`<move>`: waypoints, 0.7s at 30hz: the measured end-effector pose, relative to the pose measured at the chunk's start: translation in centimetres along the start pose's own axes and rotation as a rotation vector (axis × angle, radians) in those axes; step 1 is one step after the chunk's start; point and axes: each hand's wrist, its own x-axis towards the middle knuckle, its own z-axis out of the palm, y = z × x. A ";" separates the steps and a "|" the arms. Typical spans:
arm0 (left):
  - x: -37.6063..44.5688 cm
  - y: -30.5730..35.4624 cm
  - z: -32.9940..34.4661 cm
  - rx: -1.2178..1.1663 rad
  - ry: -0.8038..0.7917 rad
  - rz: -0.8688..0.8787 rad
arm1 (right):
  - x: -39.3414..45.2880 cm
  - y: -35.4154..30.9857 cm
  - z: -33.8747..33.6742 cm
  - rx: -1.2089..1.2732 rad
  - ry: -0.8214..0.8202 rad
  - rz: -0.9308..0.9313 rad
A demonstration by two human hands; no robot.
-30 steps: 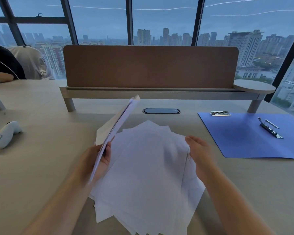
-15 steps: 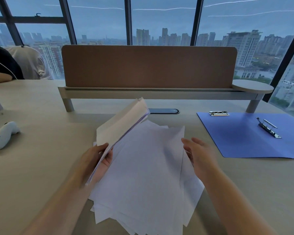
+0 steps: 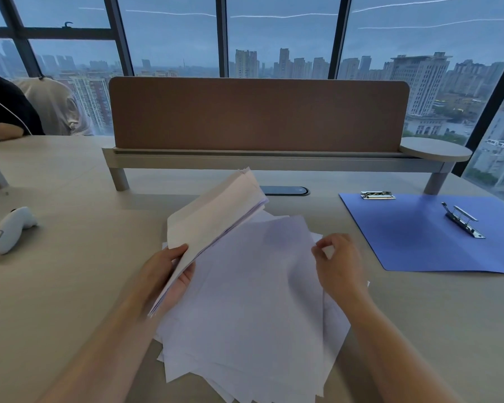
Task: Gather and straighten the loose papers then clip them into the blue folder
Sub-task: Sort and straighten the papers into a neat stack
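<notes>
- Firstly, the left hand (image 3: pixel 169 271) grips a gathered stack of papers (image 3: pixel 216 219), thumb on top and fingers curled underneath; the stack tilts up and away toward 1 o'clock, its far edge raised off the desk.
- The right hand (image 3: pixel 336 266) pinches the right edge of the top sheet (image 3: pixel 256 286) of the loose pile, fingers curled, the sheet's near-right part lifted a little.
- The loose papers (image 3: pixel 245 359) lie fanned and crooked on the desk (image 3: pixel 70 286) between the two forearms, spreading toward 6 o'clock.
- The blue folder (image 3: pixel 419 242) lies open and flat at 3 o'clock from the pile, apart from it, with a metal clip (image 3: pixel 463 221) on its inner face and a second clip (image 3: pixel 377 195) at its far-left corner.
- A white handheld device (image 3: pixel 10 229) rests at 9 o'clock.
- A brown divider panel (image 3: pixel 259 114) stands at 12 o'clock before the windows.
</notes>
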 end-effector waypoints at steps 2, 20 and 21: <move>0.1 0.2 -0.3 -0.032 -0.022 0.016 | 0.1 -0.5 -0.4 0.133 0.005 0.016; -0.6 -1.6 1.0 0.732 -0.073 0.316 | -0.5 -1.8 -1.5 0.756 -0.282 0.440; -0.8 -1.9 1.1 0.737 -0.075 0.320 | -0.5 -1.7 -1.4 0.764 -0.283 0.438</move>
